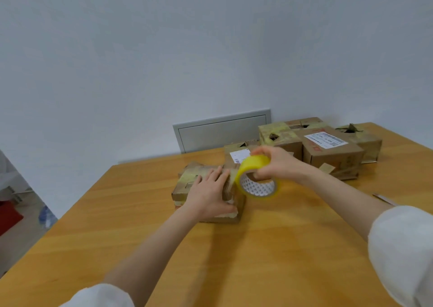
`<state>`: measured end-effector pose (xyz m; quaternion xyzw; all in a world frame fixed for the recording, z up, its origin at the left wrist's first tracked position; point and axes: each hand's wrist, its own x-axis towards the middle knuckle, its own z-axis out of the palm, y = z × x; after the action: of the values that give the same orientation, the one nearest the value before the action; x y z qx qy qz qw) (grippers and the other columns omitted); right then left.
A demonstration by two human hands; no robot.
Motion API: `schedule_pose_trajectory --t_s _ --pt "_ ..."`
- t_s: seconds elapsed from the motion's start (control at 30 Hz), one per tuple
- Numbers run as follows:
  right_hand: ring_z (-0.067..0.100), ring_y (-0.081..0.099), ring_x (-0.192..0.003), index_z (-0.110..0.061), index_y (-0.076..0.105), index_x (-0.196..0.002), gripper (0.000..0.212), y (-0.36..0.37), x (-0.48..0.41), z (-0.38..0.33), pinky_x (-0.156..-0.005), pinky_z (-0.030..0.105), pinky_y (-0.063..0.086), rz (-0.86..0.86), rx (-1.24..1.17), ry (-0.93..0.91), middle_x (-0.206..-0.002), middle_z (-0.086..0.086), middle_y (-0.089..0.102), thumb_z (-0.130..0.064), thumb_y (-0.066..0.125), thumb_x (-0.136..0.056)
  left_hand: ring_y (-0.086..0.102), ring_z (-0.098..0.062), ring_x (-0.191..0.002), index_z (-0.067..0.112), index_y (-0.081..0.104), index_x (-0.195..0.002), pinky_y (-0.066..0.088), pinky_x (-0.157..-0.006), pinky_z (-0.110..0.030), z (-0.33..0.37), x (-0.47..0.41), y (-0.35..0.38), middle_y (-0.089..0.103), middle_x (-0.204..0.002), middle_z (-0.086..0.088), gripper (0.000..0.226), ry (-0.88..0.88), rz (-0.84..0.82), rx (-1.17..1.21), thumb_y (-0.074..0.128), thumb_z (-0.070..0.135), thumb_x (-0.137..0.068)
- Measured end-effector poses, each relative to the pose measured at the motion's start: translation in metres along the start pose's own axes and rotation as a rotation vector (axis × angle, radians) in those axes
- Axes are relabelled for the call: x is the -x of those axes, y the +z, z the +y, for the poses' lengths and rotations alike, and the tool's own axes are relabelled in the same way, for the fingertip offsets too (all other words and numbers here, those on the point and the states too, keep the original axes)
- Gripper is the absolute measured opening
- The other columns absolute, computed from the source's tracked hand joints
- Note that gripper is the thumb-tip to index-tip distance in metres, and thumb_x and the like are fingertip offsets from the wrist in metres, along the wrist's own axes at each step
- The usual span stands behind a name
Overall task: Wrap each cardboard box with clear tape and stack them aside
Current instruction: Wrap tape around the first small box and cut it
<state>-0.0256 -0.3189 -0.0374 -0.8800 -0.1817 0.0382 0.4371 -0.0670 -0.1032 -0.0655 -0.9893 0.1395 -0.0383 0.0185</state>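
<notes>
Now the left hand (210, 190) lies flat on the cardboard box (186, 186) on the wooden surface (246, 259), fingers straight and slightly apart. The right hand (277, 163) holds the tape roll (254, 164) just beside this box, fingers curled around it.

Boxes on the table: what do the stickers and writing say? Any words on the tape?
Nothing reads clearly.
White shipping label on the large brown cardboard box: barcode and print, too blurred.
Red marking on that box's top: blurred.
White label on the smaller brown cardboard box behind the yellow tape roll: too small.
Roll's core: triangle pattern, no words.
</notes>
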Motion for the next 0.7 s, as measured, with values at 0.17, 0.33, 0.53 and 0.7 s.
schedule_pose_trajectory --t_s 0.17,0.33,0.53,0.7 --pt "0.013 0.061 -0.089 -0.024 0.058 -0.115 0.053 -0.022 -0.028 -0.077 -0.074 0.025 0.050 0.120 -0.118 -0.108 -0.108 -0.007 0.058 -0.025 0.085 -0.069 0.044 -0.015 -0.125 0.027 0.035 -0.142 0.041 -0.103 -0.040 -0.005 0.002 -0.033 0.046 -0.142 0.002 0.071 -0.090 0.285 0.503 0.066 0.044 -0.080" --pt "0.015 0.058 -0.097 -0.026 0.060 -0.112 0.048 -0.025 -0.049 -0.124 -0.076 0.026 0.047 0.072 -0.040 -0.159 -0.107 -0.001 0.059 -0.024 0.083 -0.070 0.058 -0.016 -0.106 0.026 0.045 -0.139 0.050 -0.091 -0.037 -0.008 0.000 -0.042 0.061 -0.123 0.003 0.052 -0.271 0.343 0.856 0.057 0.035 -0.089" --pt "0.012 0.049 -0.109 -0.025 0.063 -0.119 0.045 -0.019 -0.054 -0.123 -0.084 0.025 0.043 0.074 -0.017 -0.177 -0.118 -0.007 0.052 -0.024 0.079 -0.077 0.056 -0.013 -0.096 0.022 0.051 -0.134 0.048 -0.084 -0.030 -0.021 -0.005 -0.045 0.062 -0.115 0.006 0.038 -0.304 0.363 0.779 0.038 0.031 -0.099" --pt "0.008 0.042 -0.112 -0.028 0.063 -0.123 0.044 -0.017 -0.059 -0.118 -0.087 0.024 0.037 0.079 0.033 -0.233 -0.123 -0.009 0.052 -0.027 0.076 -0.080 0.054 -0.014 -0.099 0.024 0.050 -0.136 0.047 -0.091 -0.034 -0.030 -0.010 -0.049 0.061 -0.115 0.003 0.038 -0.313 0.321 0.803 0.036 0.029 -0.100"
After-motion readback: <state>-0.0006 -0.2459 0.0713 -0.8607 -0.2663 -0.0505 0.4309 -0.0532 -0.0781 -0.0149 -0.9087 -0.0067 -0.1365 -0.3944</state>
